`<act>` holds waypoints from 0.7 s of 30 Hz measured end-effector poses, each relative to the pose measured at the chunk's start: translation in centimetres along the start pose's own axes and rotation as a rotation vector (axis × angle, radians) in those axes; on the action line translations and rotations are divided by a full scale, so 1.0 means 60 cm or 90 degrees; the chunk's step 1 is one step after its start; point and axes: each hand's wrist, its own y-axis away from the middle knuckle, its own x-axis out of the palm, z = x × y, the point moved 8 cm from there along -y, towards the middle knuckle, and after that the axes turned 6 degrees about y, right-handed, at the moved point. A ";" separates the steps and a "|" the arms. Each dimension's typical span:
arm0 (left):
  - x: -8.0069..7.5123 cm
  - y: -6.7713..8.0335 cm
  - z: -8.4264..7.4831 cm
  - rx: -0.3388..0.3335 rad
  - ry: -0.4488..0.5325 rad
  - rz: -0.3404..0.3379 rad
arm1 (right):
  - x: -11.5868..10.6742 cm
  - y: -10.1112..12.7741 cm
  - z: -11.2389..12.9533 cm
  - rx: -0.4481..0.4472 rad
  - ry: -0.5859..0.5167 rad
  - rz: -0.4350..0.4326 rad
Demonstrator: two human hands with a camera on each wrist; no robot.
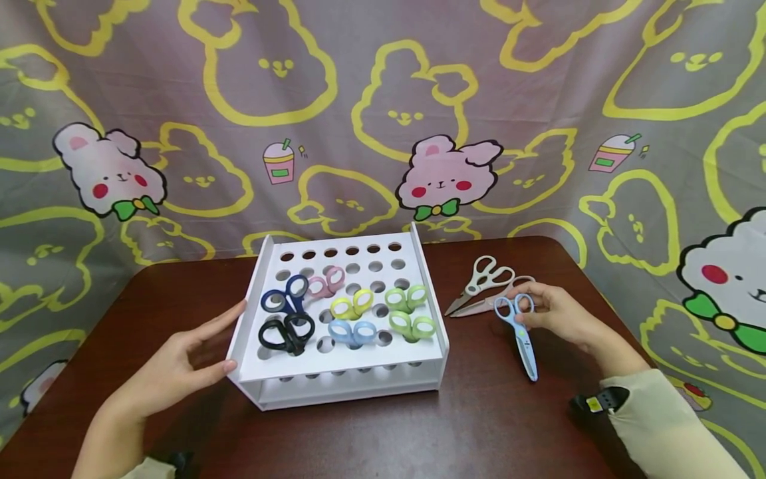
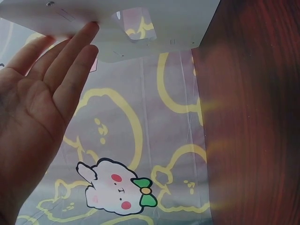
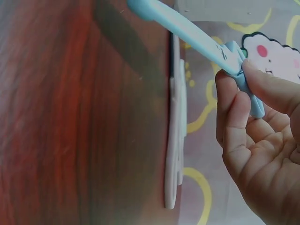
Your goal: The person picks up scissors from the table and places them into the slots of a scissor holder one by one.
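A white rack [image 1: 256, 382] with rows of round holes stands mid-table and holds several scissors by their blades: dark blue [image 1: 286, 299], black [image 1: 287, 332], pink [image 1: 326, 284], yellow [image 1: 352, 306], light blue [image 1: 353, 331] and two green [image 1: 413, 313]. My left hand [image 1: 236, 336] lies flat and open against the rack's left wall, fingertips [image 2: 89, 30] touching the white panel [image 2: 164, 18]. To the rack's right, my right hand [image 1: 522, 309] pinches a pair of light blue scissors [image 1: 519, 332] near the handles, blades pointing toward me; the pinch [image 3: 243, 79] on these scissors [image 3: 187, 30] shows in the right wrist view.
White scissors [image 1: 481, 283] and another pale pair [image 1: 497, 301] lie on the dark wooden table [image 1: 419, 426] just behind my right hand; one shows edge-on [image 3: 173, 140]. A bunny-patterned cloth hangs behind and around the table. A watch sits on my right wrist.
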 end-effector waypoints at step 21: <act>0.001 -0.001 -0.002 0.009 0.002 -0.001 | -0.012 -0.001 0.057 -0.047 -0.072 -0.108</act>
